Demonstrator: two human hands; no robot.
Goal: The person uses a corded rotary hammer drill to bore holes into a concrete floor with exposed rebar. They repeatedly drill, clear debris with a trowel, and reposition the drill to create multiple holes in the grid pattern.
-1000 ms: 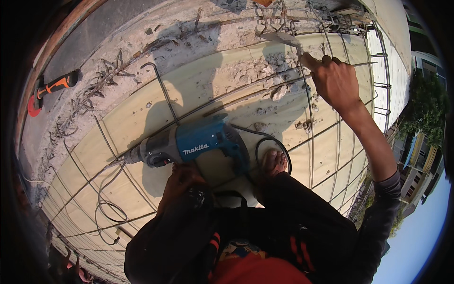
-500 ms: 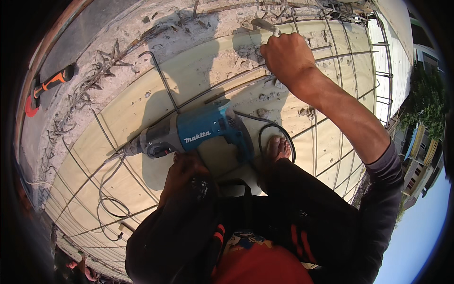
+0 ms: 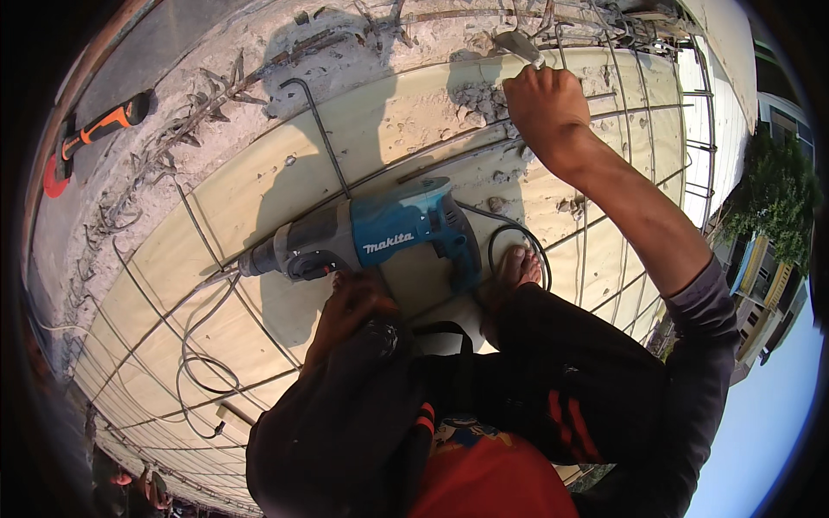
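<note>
My right hand [image 3: 547, 108] is closed around a light-coloured handle at the far side. From its fist sticks out a flat grey blade [image 3: 516, 45], apparently a trowel, over broken concrete rubble [image 3: 477, 102]. Nearer to me a teal and black rotary hammer drill [image 3: 393, 229] lies on its side, its bit pointing left. Beside its lower edge, by my left knee, a dark, shadowed patch of bare skin shows; whether it is my left hand or my foot is hard to make out. My right foot [image 3: 520, 266] stands bare near the drill's handle.
Steel reinforcing bars [image 3: 328, 142] cross a cream sheet [image 3: 406, 104], some with hooked ends. A power cable [image 3: 207, 363] loops at the left. On the grey ledge at the far left lies an orange and black handled tool [image 3: 99, 129]. Jagged wire lines the rough concrete edge [image 3: 285, 69].
The view has shifted a little, so the drill, rubble and right hand all appear farther right. My right hand keeps its hold on the trowel.
</note>
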